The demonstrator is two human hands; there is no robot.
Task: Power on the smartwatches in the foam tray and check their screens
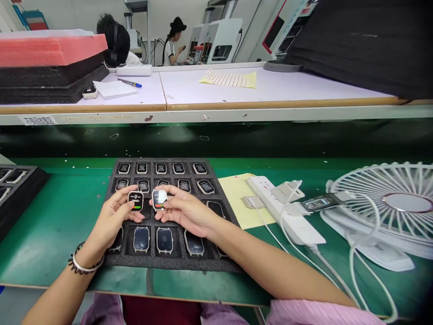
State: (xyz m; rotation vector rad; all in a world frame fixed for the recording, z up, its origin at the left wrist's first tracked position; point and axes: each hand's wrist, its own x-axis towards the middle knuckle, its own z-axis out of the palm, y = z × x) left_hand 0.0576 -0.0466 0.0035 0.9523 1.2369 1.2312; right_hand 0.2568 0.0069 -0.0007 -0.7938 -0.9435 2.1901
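My left hand (119, 207) grips a smartwatch case (135, 201) without a strap; its lit screen shows text with a green and red bar at the bottom. In my right hand (181, 208) is a second smartwatch case (158, 198), whose screen carries a bright glare and a coloured bar low down. Both are held side by side above a black foam tray (152, 262). Several watches with lit text lie in its two back rows, such as one watch (161, 168). Dark-screened watches sit in the front row, among them a watch (164, 239). My forearms and hands cover parts of the tray.
At right are a white power strip (287, 216) with cables, a charger (287, 191) and a white fan (402, 203). Yellow paper (233, 189) lies beside the tray. Another foam tray (23, 194) stands left. A shelf (182, 90) spans the back; two people are beyond it.
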